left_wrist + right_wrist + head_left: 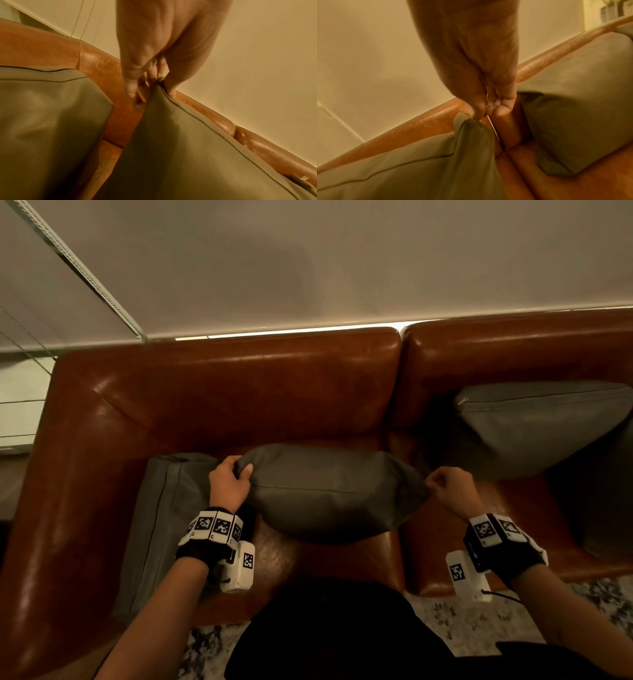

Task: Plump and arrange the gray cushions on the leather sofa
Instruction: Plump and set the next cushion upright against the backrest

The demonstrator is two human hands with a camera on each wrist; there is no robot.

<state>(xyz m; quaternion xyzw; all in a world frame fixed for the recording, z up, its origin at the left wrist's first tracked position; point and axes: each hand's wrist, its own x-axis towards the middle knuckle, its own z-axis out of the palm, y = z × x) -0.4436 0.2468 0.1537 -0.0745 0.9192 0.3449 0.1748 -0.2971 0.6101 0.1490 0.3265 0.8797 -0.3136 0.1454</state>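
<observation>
A gray cushion (pixel 329 491) hangs edge-up over the seat of the brown leather sofa (pixel 239 378), held at both top corners. My left hand (pixel 233 477) grips its left corner, fingers curled over the seam (pixel 154 86). My right hand (pixel 445 484) pinches the right corner (pixel 476 119). A second gray cushion (pixel 161 525) leans against the left armrest, also seen in the left wrist view (pixel 48 108). A third gray cushion (pixel 534 422) leans against the right backrest and shows in the right wrist view (pixel 582 108).
A pale roller blind (pixel 308 268) with a bead chain (pixel 96 282) hangs behind the sofa. A speckled rug (pixel 479 628) lies on the floor in front. Another gray cushion edge (pixel 603 501) shows at the far right.
</observation>
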